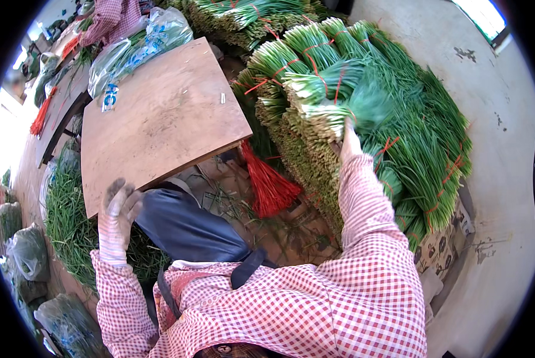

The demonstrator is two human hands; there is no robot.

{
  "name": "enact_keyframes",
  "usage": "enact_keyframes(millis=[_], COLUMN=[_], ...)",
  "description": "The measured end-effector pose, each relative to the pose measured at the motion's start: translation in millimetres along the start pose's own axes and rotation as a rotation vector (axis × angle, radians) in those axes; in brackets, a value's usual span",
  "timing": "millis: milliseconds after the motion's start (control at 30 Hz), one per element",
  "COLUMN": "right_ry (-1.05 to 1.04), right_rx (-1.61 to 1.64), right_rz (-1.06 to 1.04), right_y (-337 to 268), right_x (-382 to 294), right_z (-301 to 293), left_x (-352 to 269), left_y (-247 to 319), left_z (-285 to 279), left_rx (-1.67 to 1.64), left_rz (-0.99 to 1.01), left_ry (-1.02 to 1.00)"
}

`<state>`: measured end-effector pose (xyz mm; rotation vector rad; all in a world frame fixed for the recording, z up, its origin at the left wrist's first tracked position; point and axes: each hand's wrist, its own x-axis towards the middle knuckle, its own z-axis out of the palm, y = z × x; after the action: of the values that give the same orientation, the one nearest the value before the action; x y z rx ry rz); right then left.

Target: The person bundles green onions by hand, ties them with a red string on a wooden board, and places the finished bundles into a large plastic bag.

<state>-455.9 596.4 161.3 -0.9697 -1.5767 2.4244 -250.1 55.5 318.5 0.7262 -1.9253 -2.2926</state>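
My right hand [351, 142] reaches to the stack on the right and grips a bundle of garlic chives [332, 116] near its red tie. The bundle's leaves are blurred, and part of the hand is hidden behind the stalks. Under and around it rises a tall stack of tied chive bundles [419, 129], pale cut ends facing the table. My left hand [122, 203], in a striped, soiled work glove, is raised by the near left corner of the wooden table [169, 116]. Its fingers are loosely bent and apart, with nothing in them.
Red ties [267, 183] hang below the table's right edge. A plastic bag of greens [146, 44] lies at the far edge. Loose leaves [70, 219] are heaped at left; filled bags [28, 253] stand beyond. Another person's checked sleeve [110, 22] shows at upper left. A wall [496, 179] bounds the right.
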Motion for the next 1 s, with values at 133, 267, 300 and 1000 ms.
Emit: enact_keyframes(millis=[133, 267, 300, 1000], right_ry=[0.001, 0.132, 0.184, 0.237], right_rx=[-0.131, -0.583, -0.909, -0.353], right_rz=[0.087, -0.017, -0.381, 0.772], right_y=[-20, -30, -23, 331], right_x=[-1, 0, 0, -36], right_z=[16, -9, -23, -130], left_x=[3, 13, 12, -59], left_y=[-12, -14, -12, -87], left_z=[-19, 6, 3, -127], left_rx=[0.119, 0.210, 0.221, 0.072], left_rz=[-0.045, 0.002, 0.035, -0.101], left_ry=[0.072, -0.090, -0.101, 0.593])
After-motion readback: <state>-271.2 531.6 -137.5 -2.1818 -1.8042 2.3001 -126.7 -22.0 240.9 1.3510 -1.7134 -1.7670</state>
